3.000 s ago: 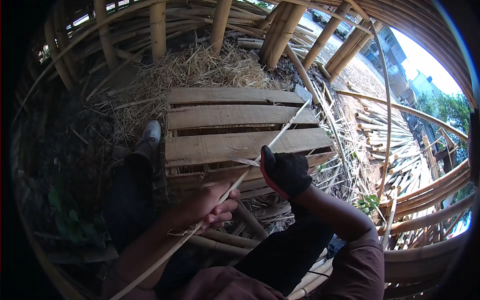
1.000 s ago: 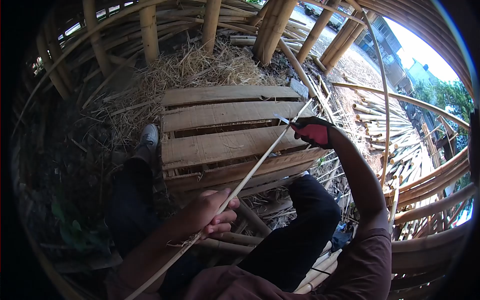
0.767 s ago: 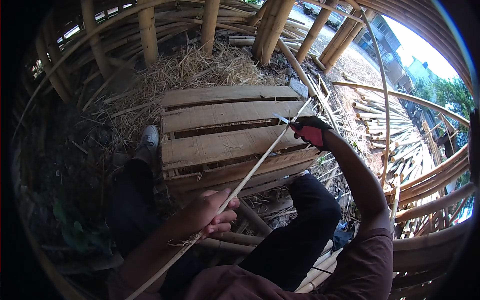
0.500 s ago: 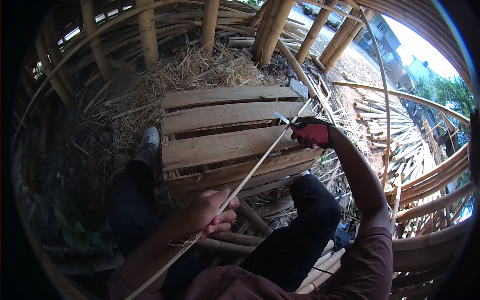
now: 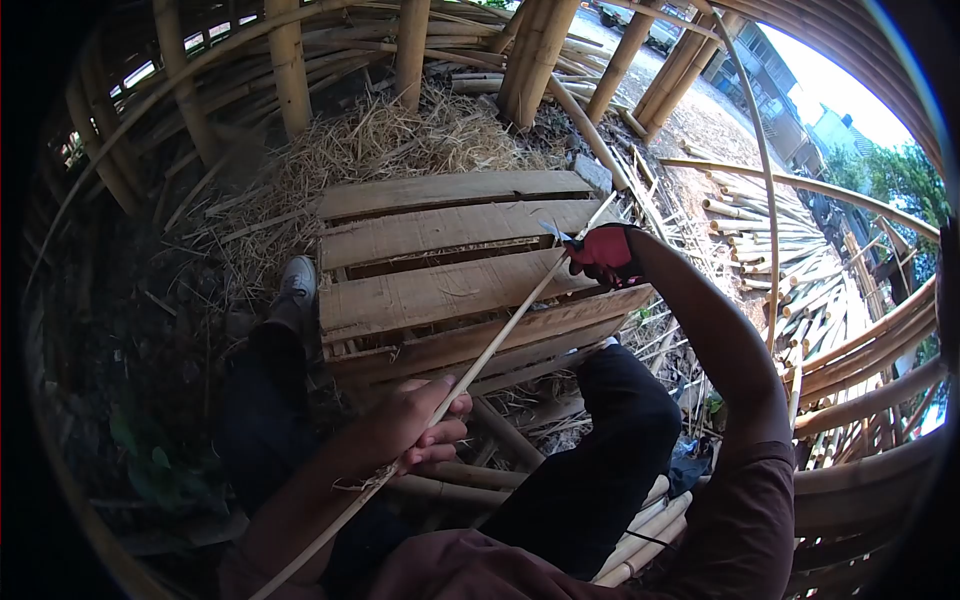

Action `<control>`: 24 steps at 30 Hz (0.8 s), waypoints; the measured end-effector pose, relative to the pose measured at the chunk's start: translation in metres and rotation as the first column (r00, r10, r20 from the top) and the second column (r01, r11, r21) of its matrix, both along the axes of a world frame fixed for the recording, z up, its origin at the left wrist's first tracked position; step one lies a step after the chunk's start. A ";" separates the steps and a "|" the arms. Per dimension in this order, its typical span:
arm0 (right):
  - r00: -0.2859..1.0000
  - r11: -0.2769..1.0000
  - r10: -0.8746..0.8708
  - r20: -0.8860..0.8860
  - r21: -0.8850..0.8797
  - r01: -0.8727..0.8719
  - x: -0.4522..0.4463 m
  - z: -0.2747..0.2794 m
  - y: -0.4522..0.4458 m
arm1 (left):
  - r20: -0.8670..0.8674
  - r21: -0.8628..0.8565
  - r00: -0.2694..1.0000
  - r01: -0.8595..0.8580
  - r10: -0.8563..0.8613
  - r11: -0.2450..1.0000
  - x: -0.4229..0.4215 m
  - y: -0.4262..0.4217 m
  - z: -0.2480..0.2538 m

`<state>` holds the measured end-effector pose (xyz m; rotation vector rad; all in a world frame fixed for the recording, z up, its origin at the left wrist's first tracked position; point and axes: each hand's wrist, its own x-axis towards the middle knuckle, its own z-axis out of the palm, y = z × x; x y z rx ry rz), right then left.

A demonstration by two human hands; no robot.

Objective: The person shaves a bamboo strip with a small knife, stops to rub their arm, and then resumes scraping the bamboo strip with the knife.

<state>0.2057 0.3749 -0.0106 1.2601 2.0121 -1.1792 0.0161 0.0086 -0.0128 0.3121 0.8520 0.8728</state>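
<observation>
A long thin bamboo strip (image 5: pixel 505 335) runs diagonally from my lap up over the wooden crate. My bare left hand (image 5: pixel 432 418) is closed around its lower part, with some curled shavings hanging just below. In a red and black glove, my right hand (image 5: pixel 604 255) is closed on a knife, whose pale blade (image 5: pixel 553 232) points up and left against the strip near its far end. The knife's handle is hidden in the glove. Beneath the strip stands the slatted wooden crate (image 5: pixel 400 300), between my legs.
Straw (image 5: pixel 400 140) covers the ground behind the crate. Upright bamboo posts (image 5: pixel 537 65) stand beyond it. A stack of cut bamboo poles (image 5: pixel 760 240) lies at the right, and curved bamboo (image 5: pixel 870 350) closes in nearer my right arm. My shoe (image 5: pixel 297 277) is left of the crate.
My right hand, with the knife, has moved slightly left and down along the strip, toward me. My left hand stays almost where it was, still gripping the strip.
</observation>
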 end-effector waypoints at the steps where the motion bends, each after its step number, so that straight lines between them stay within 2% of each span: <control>1: 1.000 1.000 -0.001 -0.001 0.001 0.001 -0.003 0.003 -0.004 | -0.006 -0.009 1.000 0.006 -0.006 1.000 0.000 0.000 0.001; 4: 0.998 0.995 0.034 0.050 0.087 -0.038 -0.009 0.008 -0.008 | 0.043 -0.015 0.999 0.003 -0.002 1.000 -0.001 0.000 -0.002; 6: 0.996 0.944 0.078 0.037 0.320 -0.085 -0.013 0.007 -0.012 | 0.030 0.008 0.999 0.013 -0.014 1.000 -0.002 0.001 -0.004; 7: 0.996 0.943 0.079 0.037 0.320 -0.087 -0.014 0.005 -0.015 | 0.017 0.030 0.999 0.027 -0.027 0.999 -0.002 0.001 -0.005; 8: 0.988 0.810 0.017 0.156 0.577 -0.105 -0.025 0.018 -0.038 | 0.019 0.031 1.000 0.024 -0.024 0.999 -0.004 0.002 -0.004; 9: 0.966 0.610 -0.079 0.248 0.778 -0.150 -0.030 0.025 -0.051 | 0.063 0.002 0.998 0.009 -0.009 1.000 -0.007 0.004 -0.002; 10: 0.980 0.812 -0.094 0.177 0.583 -0.028 -0.023 0.015 -0.023 | 0.103 -0.031 0.995 0.003 0.000 1.000 -0.009 0.003 -0.001; 11: 0.997 0.849 -0.003 0.071 0.528 -0.035 -0.016 0.013 -0.012 | 0.103 -0.035 0.995 0.013 -0.009 0.999 -0.008 0.003 -0.001; 13: 0.997 0.869 -0.057 -0.049 0.490 0.074 -0.005 0.019 -0.001 | 0.137 -0.007 0.990 -0.008 0.009 1.000 -0.007 0.004 0.001; 14: 0.961 0.886 -0.145 -0.238 0.401 0.233 -0.002 0.022 0.005 | 0.159 -0.006 0.987 -0.024 0.025 1.000 -0.006 0.004 -0.004; 15: 0.882 0.886 -0.238 -0.407 0.281 0.369 -0.002 0.022 0.010 | 0.160 -0.001 0.987 -0.027 0.026 1.000 -0.007 0.004 -0.003; 16: 0.807 0.864 -0.340 -0.483 0.178 0.470 0.011 0.029 0.015 | 0.160 -0.004 0.987 -0.022 0.022 1.000 -0.008 0.004 -0.001; 17: 0.787 0.857 -0.316 -0.530 0.197 0.477 0.010 0.046 -0.003 | 0.159 -0.008 0.987 -0.017 0.018 1.000 -0.008 0.004 0.000; 19: 0.769 0.838 -0.199 -0.608 0.301 0.456 0.013 0.044 -0.004 | 0.148 -0.005 0.989 -0.014 0.014 1.000 -0.009 0.005 0.002; 23: 0.774 0.846 -0.186 -0.605 0.302 0.439 0.013 0.040 -0.009 | 0.133 -0.007 0.991 -0.018 0.019 1.000 -0.006 0.004 0.003; 24: 0.817 0.830 -0.148 -0.557 0.380 0.409 0.011 0.040 -0.011 | 0.132 -0.008 0.991 -0.019 0.020 1.000 -0.006 0.005 0.004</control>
